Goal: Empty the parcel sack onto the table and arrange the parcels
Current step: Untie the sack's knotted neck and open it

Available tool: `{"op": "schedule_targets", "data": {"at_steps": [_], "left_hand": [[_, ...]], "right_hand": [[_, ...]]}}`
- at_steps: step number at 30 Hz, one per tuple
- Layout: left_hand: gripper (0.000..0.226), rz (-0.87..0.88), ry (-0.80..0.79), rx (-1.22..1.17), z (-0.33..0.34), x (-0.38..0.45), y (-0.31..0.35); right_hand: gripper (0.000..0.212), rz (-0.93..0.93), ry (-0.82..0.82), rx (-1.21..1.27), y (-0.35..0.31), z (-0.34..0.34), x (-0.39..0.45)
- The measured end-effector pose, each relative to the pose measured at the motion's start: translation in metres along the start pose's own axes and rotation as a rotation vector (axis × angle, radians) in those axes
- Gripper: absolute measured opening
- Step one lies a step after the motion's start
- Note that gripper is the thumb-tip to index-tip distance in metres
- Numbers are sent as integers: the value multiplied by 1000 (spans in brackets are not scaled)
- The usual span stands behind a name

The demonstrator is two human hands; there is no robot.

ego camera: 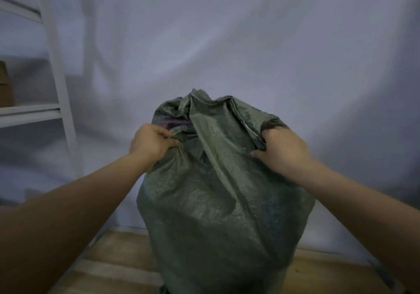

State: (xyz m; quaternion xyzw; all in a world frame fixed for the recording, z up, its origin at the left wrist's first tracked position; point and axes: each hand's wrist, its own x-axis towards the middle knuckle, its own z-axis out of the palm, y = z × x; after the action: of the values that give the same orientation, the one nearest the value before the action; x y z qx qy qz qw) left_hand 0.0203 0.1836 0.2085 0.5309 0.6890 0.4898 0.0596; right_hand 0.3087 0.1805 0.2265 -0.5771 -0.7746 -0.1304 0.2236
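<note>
Far left: white shelf (29, 111), brown box (5, 86) on it, cut off by frame edge. Left hand (151, 142) clenched on bunched fabric at left side of sack's mouth. Green woven sack (218, 202) upright at centre, bulging, above wooden floor (118, 262); base out of view. Something purple (173, 124) visible inside opening. Right hand (283, 149) grasping folded rim at right side of mouth. Pale cloth (250, 43) draped behind. Slightly blurred overall.
</note>
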Motion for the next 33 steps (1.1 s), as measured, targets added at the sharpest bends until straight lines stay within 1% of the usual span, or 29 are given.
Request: {"op": "schedule_targets", "data": {"at_steps": [3, 5, 6, 7, 9, 11, 14, 15, 16, 18, 20, 22, 24, 25, 27, 29, 31, 33], "left_hand": [[17, -46, 41, -177, 15, 3, 17], [15, -81, 46, -267, 23, 4, 30], [13, -100, 38, -315, 27, 4, 37], [13, -111, 25, -351, 31, 4, 43], [10, -111, 1, -372, 36, 2, 53], [20, -85, -53, -386, 37, -1, 59], [45, -3, -260, -436, 31, -11, 62], [55, 35, -288, -438, 29, -13, 62], [62, 68, -272, -431, 28, -14, 61], [65, 74, -144, -409, 26, -9, 61], [50, 30, -25, -351, 26, -2, 60], [28, 21, 54, -295, 27, 3, 55], [18, 63, 116, -253, 29, 8, 53], [14, 89, 136, -214, 29, 8, 54], [6, 121, 165, -89, 27, 10, 60], [5, 127, 186, 1, 23, 18, 73], [3, 138, 237, 2, 16, 33, 96], [5, 155, 292, -73, 7, 53, 127]], "right_hand": [[62, -10, -23, 148, -10, -8, -14], [79, 14, -109, 269, -15, -12, -19], [85, 42, -163, 345, -15, -15, -21], [85, 65, -214, 419, -13, -16, -21], [73, 41, -259, 470, -5, -14, -19], [55, 14, -197, 372, 8, -5, -14], [40, 62, 60, 136, 24, 7, -3], [33, 84, 144, 91, 27, 9, 2], [29, 104, 209, 91, 31, 8, 7], [22, 121, 299, 157, 32, 3, 16], [18, 98, 359, 113, 30, -1, 23], [11, 56, 393, -54, 25, -5, 26], [16, -35, 434, -225, 22, -8, 28], [17, -83, 436, -303, 21, -8, 29], [15, -154, 352, -386, 20, -7, 35], [15, -113, 270, -324, 20, -16, 48], [13, -13, 358, -162, 25, -34, 73], [17, 84, 514, 39, 32, -61, 102]]}}
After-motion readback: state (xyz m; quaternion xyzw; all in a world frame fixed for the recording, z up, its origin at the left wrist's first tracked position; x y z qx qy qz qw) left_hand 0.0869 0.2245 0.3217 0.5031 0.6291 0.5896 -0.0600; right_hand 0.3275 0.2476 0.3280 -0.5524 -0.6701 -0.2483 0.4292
